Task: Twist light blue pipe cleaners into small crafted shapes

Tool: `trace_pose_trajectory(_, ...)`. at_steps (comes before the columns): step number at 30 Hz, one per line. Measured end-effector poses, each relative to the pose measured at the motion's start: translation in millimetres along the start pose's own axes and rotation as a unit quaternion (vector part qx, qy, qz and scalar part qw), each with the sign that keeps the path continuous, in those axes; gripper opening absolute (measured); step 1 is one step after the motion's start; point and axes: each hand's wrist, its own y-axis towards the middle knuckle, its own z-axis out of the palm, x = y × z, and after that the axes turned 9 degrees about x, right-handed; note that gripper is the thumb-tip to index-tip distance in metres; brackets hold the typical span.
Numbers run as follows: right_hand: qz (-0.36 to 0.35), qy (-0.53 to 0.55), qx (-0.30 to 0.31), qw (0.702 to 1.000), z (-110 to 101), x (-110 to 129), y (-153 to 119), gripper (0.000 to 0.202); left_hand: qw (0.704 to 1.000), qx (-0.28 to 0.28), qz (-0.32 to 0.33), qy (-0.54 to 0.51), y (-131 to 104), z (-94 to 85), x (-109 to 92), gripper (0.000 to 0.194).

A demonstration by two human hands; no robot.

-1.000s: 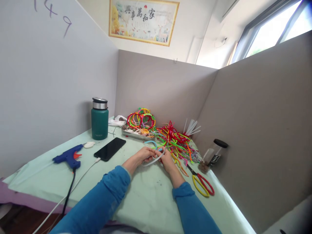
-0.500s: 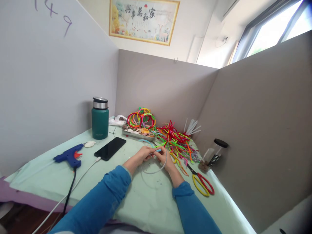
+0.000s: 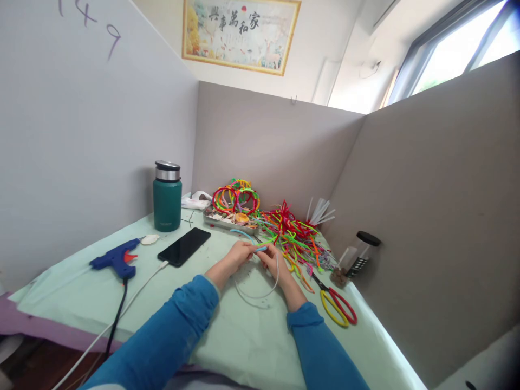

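Both hands meet over the middle of the table. My left hand (image 3: 239,253) is closed, its fingertips pinching a light blue pipe cleaner (image 3: 242,232) whose loose end curves up and away to the left. Close beside it, my right hand (image 3: 273,262) pinches the same pipe cleaner where it lies along a thin pale hoop (image 3: 262,297). The hoop hangs down between my wrists, just above the tabletop. Fingers hide where the hoop and the pipe cleaner meet, so I cannot tell how far one is wound on the other.
Beyond my hands lie a pile of coloured pipe cleaners (image 3: 284,227) and a metal tray (image 3: 231,225) with wrapped hoops above it. Scissors (image 3: 338,306) and a clear jar (image 3: 357,257) are on the right. Leftward are a phone (image 3: 184,247), a glue gun (image 3: 116,260) and a green bottle (image 3: 167,200).
My fingers have shifted slightly on the pipe cleaner, and its loose end has moved a little up and left. The hanging hoop sits slightly lower. Both hands keep their hold.
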Motion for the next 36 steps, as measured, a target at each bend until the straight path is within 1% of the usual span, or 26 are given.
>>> trace_pose_trajectory(2,-0.001,0.003,0.000,1.000,0.0,-0.8,0.2,0.029,1.000,0.002,-0.002,-0.003,0.9,-0.7,1.3,0.041)
trace_pose_trajectory(6,0.004,0.002,-0.009,1.000,0.4,-1.0,1.5,0.030,0.999,0.037,-0.007,-0.023,2.1,-1.1,3.4,0.040)
trace_pose_trajectory(8,0.005,0.009,-0.015,1.000,0.9,-0.3,2.0,0.031,0.998,0.045,-0.007,-0.032,2.1,-0.5,3.3,0.037)
trace_pose_trajectory(13,0.003,0.021,-0.026,0.999,2.0,2.1,1.0,0.031,0.999,0.033,-0.014,-0.040,0.1,0.9,0.4,0.030)
trace_pose_trajectory(22,0.002,0.019,-0.018,1.000,1.6,2.1,-0.2,0.031,0.997,0.028,-0.021,-0.075,-1.2,-2.6,-3.1,0.032)
trace_pose_trajectory(25,0.005,0.015,-0.017,1.000,0.6,0.2,0.2,0.032,0.996,0.027,-0.025,-0.076,-1.0,-2.8,-2.4,0.030)
trace_pose_trajectory(30,0.008,0.015,-0.044,0.999,-0.6,-2.1,1.6,0.032,0.995,0.025,0.000,-0.097,2.7,-2.7,0.2,0.025)
trace_pose_trajectory(34,-0.003,0.019,-0.075,0.997,-1.9,-4.7,3.7,0.033,0.994,0.006,-0.020,-0.104,5.7,-2.3,0.3,0.021)
trace_pose_trajectory(36,-0.004,0.027,-0.092,0.995,-2.7,-6.0,4.6,0.033,0.995,-0.002,-0.020,-0.100,6.4,-1.6,0.8,0.018)
